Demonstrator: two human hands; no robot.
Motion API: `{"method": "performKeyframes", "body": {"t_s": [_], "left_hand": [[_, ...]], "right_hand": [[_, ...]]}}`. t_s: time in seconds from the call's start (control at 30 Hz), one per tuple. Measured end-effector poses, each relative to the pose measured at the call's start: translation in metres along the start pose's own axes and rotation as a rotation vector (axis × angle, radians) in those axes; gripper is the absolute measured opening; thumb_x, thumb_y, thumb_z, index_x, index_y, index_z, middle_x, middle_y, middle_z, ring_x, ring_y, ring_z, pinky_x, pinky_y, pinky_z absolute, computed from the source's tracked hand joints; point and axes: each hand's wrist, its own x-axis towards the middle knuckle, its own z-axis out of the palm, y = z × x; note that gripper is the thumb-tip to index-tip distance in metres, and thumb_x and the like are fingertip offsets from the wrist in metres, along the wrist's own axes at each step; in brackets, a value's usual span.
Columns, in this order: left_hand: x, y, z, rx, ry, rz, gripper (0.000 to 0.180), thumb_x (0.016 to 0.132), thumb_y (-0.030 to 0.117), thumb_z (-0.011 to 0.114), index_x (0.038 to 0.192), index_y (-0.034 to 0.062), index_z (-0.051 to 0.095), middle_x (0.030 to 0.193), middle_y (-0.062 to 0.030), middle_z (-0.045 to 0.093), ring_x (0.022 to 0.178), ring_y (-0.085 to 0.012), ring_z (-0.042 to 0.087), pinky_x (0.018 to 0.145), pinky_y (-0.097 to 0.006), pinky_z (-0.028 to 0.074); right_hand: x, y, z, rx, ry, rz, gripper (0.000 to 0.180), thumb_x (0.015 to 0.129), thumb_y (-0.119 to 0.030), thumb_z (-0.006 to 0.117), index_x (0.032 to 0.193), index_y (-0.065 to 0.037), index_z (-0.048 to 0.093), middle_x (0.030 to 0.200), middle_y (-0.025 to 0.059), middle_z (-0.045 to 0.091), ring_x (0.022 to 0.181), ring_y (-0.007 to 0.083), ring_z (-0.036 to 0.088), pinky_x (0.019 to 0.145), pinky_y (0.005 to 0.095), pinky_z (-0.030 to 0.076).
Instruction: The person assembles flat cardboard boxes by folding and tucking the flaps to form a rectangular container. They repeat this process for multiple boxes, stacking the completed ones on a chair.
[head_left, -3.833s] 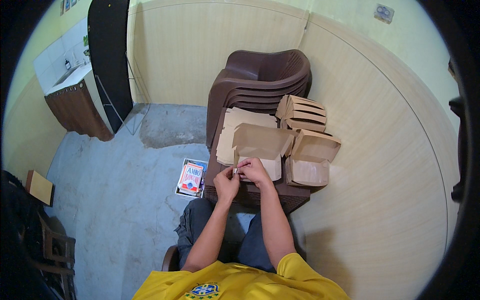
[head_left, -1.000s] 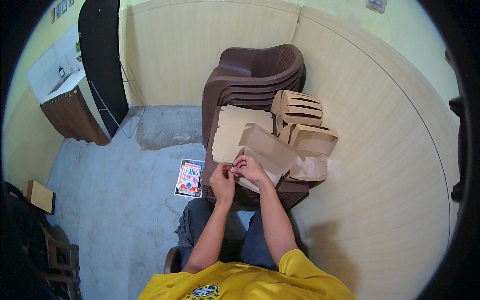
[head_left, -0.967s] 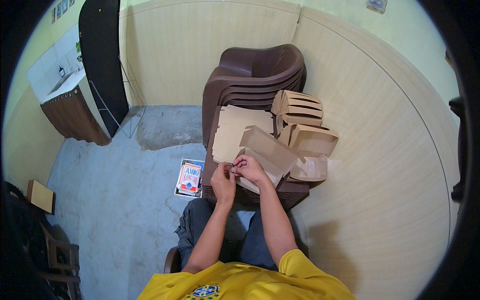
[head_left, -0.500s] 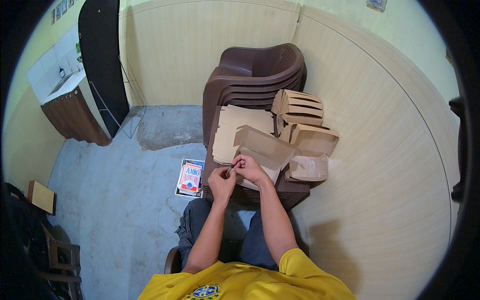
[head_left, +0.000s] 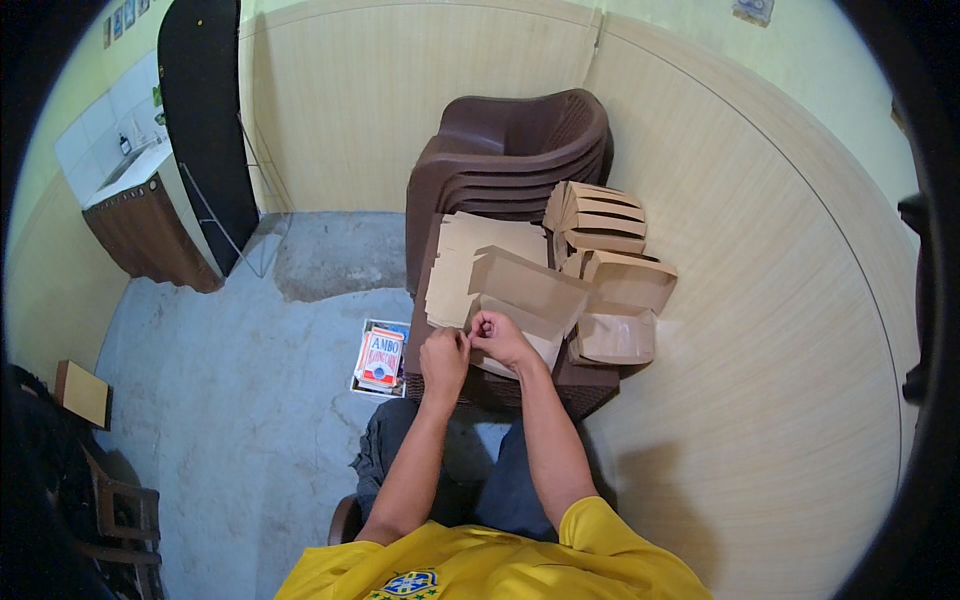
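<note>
In front of me an open brown cardboard box (head_left: 527, 289) sits on the brown table (head_left: 420, 318), its lid raised on the far side. My left hand (head_left: 443, 362) is closed with its fingertips at the box's near left corner. Close beside it, my right hand (head_left: 503, 341) pinches at the same corner, its fingers curled. The small flap between the fingertips is mostly hidden. Flat cardboard blanks (head_left: 455, 260) lie stacked behind the box, at the table's far left.
Folded boxes (head_left: 600, 217) stand nested at the table's far right, with an open folded box (head_left: 616, 337) nearer me. Brown plastic chairs (head_left: 500, 150) are stacked behind. A carton (head_left: 379, 358) with a printed packet sits on the floor at left. A panelled wall (head_left: 760, 330) borders the right.
My left hand has turned slightly and its fingers have closed in toward the right hand at the box corner. The right hand stays nearly in place.
</note>
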Motion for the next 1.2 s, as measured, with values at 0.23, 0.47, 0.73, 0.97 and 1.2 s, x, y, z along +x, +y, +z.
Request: {"method": "performKeyframes", "body": {"t_s": [0.23,0.47,0.73,0.97,1.2], "left_hand": [[-0.009,-0.003,-0.005,-0.176,0.003,-0.070,0.015,0.088,0.013,0.081,0.090,-0.0019,0.080,0.089,-0.0231,0.077,0.083,-0.0415,0.076,0.076,-0.049,0.060],[-0.001,0.016,-0.009,0.120,0.001,-0.218,0.016,0.084,0.016,0.084,0.094,0.0042,0.081,0.093,-0.0198,0.078,0.087,-0.0397,0.076,0.077,-0.051,0.059],[-0.019,0.029,-0.005,0.047,-0.107,-0.210,0.021,0.086,0.021,0.082,0.102,0.0083,0.080,0.099,-0.0156,0.076,0.093,-0.0400,0.075,0.081,-0.052,0.058],[-0.023,0.020,0.002,-0.315,-0.117,-0.179,0.028,0.085,0.025,0.081,0.103,0.0043,0.077,0.100,-0.0196,0.075,0.099,-0.0373,0.075,0.086,-0.048,0.057],[0.023,-0.001,0.022,-0.535,-0.042,-0.399,0.039,0.096,0.030,0.077,0.112,-0.0048,0.070,0.104,-0.0215,0.078,0.094,-0.0335,0.078,0.086,-0.043,0.060]], "right_hand": [[-0.002,-0.008,0.007,-0.179,0.103,0.056,0.020,0.087,0.007,0.077,0.100,-0.003,0.065,0.089,0.0029,0.068,0.080,0.0112,0.067,0.069,0.0263,0.055],[0.002,-0.016,0.008,-0.011,0.208,0.162,0.017,0.096,-0.002,0.073,0.112,0.002,0.068,0.090,0.0094,0.071,0.077,0.0176,0.072,0.067,0.0335,0.063],[0.003,-0.015,0.011,-0.020,0.415,0.136,0.034,0.096,-0.023,0.081,0.115,0.003,0.070,0.091,0.0110,0.074,0.079,0.0192,0.072,0.070,0.0342,0.062],[0.001,-0.005,0.004,-0.362,0.443,-0.021,0.033,0.088,-0.020,0.084,0.110,0.004,0.076,0.091,0.0111,0.076,0.079,0.0162,0.071,0.073,0.0343,0.059],[-0.005,0.004,0.003,-0.307,0.267,0.077,0.029,0.086,-0.011,0.081,0.112,0.002,0.078,0.097,0.0121,0.080,0.088,0.0201,0.075,0.081,0.0354,0.060]]}}
